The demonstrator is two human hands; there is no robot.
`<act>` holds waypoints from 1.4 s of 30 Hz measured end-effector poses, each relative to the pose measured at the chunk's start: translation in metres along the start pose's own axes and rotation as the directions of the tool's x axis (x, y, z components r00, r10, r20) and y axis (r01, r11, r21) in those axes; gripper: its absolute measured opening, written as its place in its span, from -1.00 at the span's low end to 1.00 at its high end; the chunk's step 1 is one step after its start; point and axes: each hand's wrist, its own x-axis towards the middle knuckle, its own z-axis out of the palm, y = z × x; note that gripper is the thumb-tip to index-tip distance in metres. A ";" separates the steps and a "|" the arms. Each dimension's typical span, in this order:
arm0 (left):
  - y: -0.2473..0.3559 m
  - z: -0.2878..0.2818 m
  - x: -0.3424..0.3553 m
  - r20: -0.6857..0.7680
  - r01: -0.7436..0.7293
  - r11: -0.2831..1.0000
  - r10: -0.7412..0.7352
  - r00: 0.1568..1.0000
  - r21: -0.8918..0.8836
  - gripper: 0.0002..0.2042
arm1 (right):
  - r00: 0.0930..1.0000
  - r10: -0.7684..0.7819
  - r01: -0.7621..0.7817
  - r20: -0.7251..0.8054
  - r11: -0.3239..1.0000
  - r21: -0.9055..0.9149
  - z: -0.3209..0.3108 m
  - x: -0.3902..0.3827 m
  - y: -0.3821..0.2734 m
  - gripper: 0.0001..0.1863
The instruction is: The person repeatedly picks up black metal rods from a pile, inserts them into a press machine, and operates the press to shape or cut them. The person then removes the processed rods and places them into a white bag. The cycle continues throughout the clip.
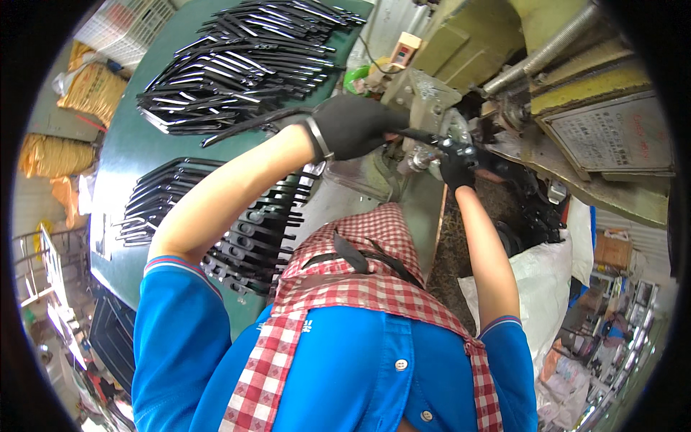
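Note:
My left hand (pixel 352 129), in a black glove, is closed around a long black bent bar (pixel 234 131) that extends leftward over the table. My right hand (pixel 458 164), also gloved in black, grips the bar's other end, where there is a dark fitting with bright bolt-like spots (pixel 453 149). This end is at the round metal head (pixel 453 127) of an olive-green machine (pixel 468 50); whether it touches the head I cannot tell. A metal cylinder (pixel 417 160) sits just left of my right hand.
The green table (pixel 111 180) carries a large pile of black bars (pixel 237 61) and a lower row of bars with brackets (pixel 173 191). Yellow sacks (pixel 90 93) and a white crate (pixel 126 29) stand at left. A white sack (pixel 536 288) and dark parts (pixel 533 216) are at lower right.

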 end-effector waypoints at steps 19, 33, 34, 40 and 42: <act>-0.009 -0.028 -0.390 -0.413 0.890 0.289 -0.805 0.425 0.353 -0.75 | 0.983 0.019 -0.183 0.183 0.172 0.968 -0.021 0.015 0.031 -0.90; -0.054 -0.036 -0.311 -0.486 0.880 0.339 -0.738 0.468 0.333 -0.72 | 0.997 0.077 -0.023 0.001 0.284 0.959 -0.143 -0.054 -0.108 -0.82; -0.071 -0.037 -0.294 -0.448 0.856 0.378 -0.735 0.509 0.353 -0.69 | 0.992 0.125 -0.011 -0.034 0.342 0.940 -0.145 -0.055 -0.110 -0.80; -0.204 -0.041 -0.264 -0.367 0.666 0.712 -0.572 0.734 0.221 -0.64 | 0.999 0.035 -0.043 0.034 0.312 0.949 -0.119 -0.102 -0.106 -0.85; -0.236 -0.038 -0.292 -0.292 0.741 0.555 -0.688 0.664 0.378 -0.63 | 0.990 -0.126 0.123 -0.059 0.591 0.797 -0.099 -0.120 -0.082 -0.82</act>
